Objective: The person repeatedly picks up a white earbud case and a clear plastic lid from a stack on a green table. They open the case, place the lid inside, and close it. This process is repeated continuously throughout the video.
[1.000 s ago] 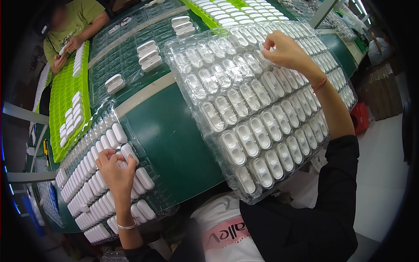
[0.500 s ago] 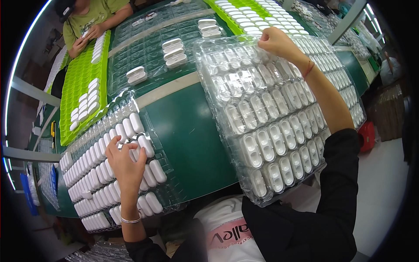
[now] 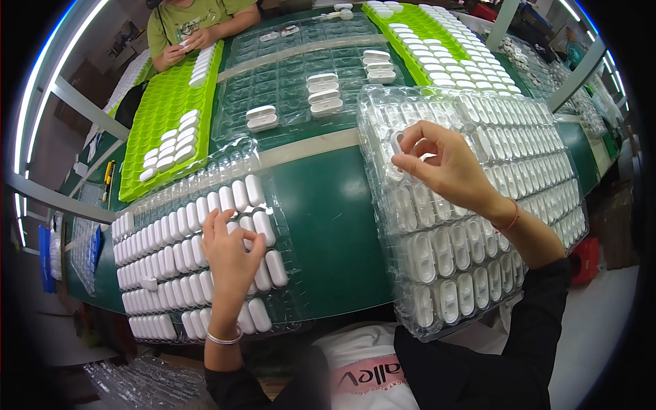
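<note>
Smooth, pill-shaped white cases (image 3: 277,268) are seated in a crinkled clear left tray (image 3: 236,156); hollowed oblong shells (image 3: 424,256) fill a glossy clear right tray (image 3: 404,316), both on the green table (image 3: 335,225). The left hand (image 3: 231,256) is loosely curled over the cases; the right hand (image 3: 444,164) is half-curled, its thumb and forefinger close together above the shells. Whether anything is gripped by either cannot be told. Compared with half a second ago, the right hand has been brought nearer from its tray's far edge.

Left hand (image 3: 232,254) hides some white oval cases (image 3: 263,229) from me | right hand (image 3: 445,164) covers clear tray (image 3: 373,167) pockets; I can't tell whether it pinches anything | co-worker (image 3: 198,20) cut off by top edge
</note>
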### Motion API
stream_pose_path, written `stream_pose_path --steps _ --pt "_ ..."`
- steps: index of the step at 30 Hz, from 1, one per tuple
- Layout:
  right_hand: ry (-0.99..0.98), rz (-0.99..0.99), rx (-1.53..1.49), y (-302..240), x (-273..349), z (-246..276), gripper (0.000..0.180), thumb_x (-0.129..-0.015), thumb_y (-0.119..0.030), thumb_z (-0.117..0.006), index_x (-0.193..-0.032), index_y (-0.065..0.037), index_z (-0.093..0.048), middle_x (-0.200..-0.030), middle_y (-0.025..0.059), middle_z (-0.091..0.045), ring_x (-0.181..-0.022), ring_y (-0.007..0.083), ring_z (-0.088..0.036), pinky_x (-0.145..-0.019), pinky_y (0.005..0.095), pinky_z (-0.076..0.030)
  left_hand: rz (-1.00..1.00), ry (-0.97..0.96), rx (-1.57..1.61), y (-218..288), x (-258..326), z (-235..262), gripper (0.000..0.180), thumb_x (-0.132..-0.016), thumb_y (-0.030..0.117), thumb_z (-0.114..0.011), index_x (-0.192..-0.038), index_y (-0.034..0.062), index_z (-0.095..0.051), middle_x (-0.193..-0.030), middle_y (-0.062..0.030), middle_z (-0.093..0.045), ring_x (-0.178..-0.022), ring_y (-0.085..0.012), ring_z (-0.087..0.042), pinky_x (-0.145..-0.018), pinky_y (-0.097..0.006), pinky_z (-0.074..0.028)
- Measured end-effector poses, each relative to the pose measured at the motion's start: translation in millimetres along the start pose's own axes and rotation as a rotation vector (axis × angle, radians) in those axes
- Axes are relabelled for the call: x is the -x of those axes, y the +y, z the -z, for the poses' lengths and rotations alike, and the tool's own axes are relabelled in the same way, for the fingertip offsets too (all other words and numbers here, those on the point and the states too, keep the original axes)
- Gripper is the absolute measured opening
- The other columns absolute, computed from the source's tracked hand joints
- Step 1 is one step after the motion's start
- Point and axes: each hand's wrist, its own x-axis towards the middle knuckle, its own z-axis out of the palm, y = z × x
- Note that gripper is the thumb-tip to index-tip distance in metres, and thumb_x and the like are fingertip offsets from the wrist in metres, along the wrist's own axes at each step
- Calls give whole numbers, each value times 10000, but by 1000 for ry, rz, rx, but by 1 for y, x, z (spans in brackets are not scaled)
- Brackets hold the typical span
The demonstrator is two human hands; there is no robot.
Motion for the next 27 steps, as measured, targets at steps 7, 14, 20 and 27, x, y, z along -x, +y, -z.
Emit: stream_pose_path --steps 7,14,20,27 --pt "-110 160 72 -12 9 -33 171 -839 -102 -722 -864 -32 -568 -863 67 -638 -722 155 -618 -524 269 -486 40 -38 -156 6 -14 -12 243 -710 219 -698 -654 -8 -633 -1304 -217 -513 -1348 -381 -348 -985 -561 -324" --pt "-108 52 -60 -9 9 -32 187 -855 -120 -726 -878 -18 -571 -827 59 -645 -704 129 -637 -544 257 -494 -16 202 6 18 0 -1 154 -644 103 -714 -724 -8 -643 -1236 -201 -575 -1289 -397 -436 -989 -517 -361" --pt "-182 -70 -410 -4 19 -42 182 -901 -116 -692 -986 12 -596 -779 53 -661 -757 100 -651 -620 232 -505 250 61 510 55 32 20 168 -722 18 -718 -880 -21 -675 -997 -131 -702 -888 -221 -695 -773 -327 -530" --pt "-331 -102 -353 -18 29 -46 300 -862 20 -686 -1145 17 -585 -1116 91 -593 -980 128 -608 -810 276 -559 384 -51 1426 96 43 18 351 -867 -41 -656 -1193 -68 -528 -1100 -168 -667 -1051 -211 -654 -894 -291 -530"
